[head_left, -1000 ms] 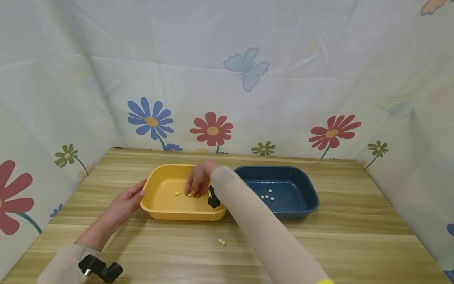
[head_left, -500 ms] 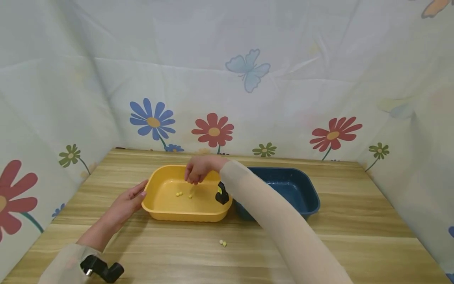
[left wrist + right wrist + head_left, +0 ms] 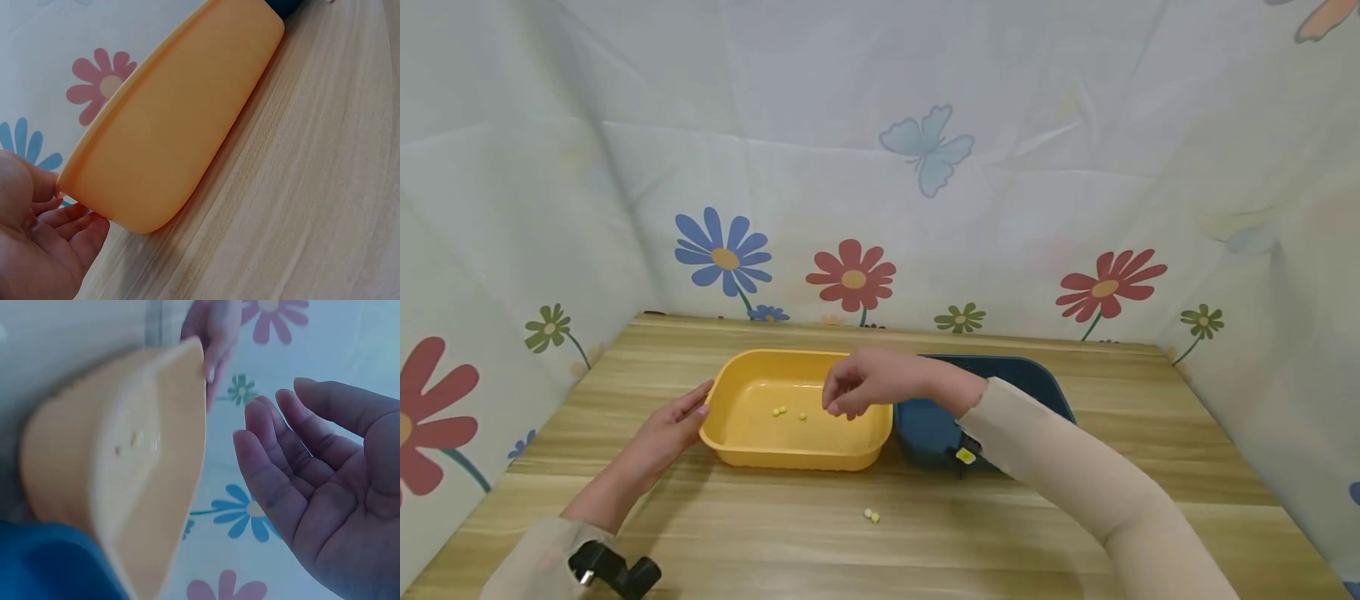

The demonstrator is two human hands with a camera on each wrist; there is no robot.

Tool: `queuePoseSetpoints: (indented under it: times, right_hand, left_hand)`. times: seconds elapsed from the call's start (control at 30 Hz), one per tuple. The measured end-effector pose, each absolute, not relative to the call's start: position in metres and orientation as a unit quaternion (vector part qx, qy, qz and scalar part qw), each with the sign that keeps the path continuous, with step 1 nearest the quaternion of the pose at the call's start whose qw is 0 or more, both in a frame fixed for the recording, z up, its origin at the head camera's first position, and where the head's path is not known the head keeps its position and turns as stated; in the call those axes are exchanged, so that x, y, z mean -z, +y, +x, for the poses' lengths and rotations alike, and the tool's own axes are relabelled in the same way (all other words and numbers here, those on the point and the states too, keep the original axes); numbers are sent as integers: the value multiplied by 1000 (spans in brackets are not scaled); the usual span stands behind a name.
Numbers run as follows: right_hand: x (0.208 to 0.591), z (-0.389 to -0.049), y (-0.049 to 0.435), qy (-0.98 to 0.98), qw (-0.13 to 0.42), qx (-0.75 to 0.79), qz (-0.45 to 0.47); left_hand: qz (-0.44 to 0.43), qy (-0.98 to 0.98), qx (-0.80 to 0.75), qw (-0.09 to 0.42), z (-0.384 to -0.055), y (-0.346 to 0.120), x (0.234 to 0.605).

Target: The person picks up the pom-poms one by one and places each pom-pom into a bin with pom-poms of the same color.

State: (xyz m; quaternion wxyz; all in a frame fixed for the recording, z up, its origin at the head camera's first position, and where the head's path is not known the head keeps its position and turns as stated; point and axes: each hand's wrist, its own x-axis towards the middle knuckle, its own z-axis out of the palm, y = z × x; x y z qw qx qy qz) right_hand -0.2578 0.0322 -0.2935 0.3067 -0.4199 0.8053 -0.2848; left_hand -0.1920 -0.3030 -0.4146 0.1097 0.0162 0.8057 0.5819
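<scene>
A yellow plastic tray (image 3: 797, 460) stands on the table with 3 small pale-yellow balls (image 3: 802, 417) on its floor. My left hand (image 3: 662, 433) holds its left end; in the left wrist view, that hand (image 3: 47, 244) has its fingers against the outer wall and rim. Over the tray's right side hovers my right hand (image 3: 880, 383), touching nothing. In the right wrist view, the right hand (image 3: 331, 469) has loosely bent fingers and a bare palm. A dark blue tray (image 3: 1030, 371) stands right beside the yellow one, partly hidden by my right forearm.
A white and a yellow ball (image 3: 872, 516) lie together on the wooden table (image 3: 775, 542) in front of the trays. A flower-printed cloth (image 3: 1000, 208) closes off the back and sides. Black camera mounts (image 3: 613, 568) sit on both wrists.
My right hand has lifted from the balls inside the yellow tray and shifted right, toward the blue tray. White balls seen earlier in the blue tray are now hidden. The left hand stays put.
</scene>
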Motion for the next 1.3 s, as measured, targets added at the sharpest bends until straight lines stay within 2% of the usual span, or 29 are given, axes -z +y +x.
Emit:
queuePoseSetpoints:
  times: [0.17,0.37,0.87,1.3]
  right_hand:
    - [308,-228,52,808,319,295,-397]
    - [339,-208,67,825,307,285,-380]
    - [394,-196,78,816,320,271,-398]
    - [408,-193,74,839,258,238,-416]
  left_hand:
    - [13,805,-583,111,-192,-302,414]
    - [11,806,-582,109,-193,-302,414]
    - [11,813,-571,111,-192,-302,412]
    - [19,806,-581,108,-192,-302,414]
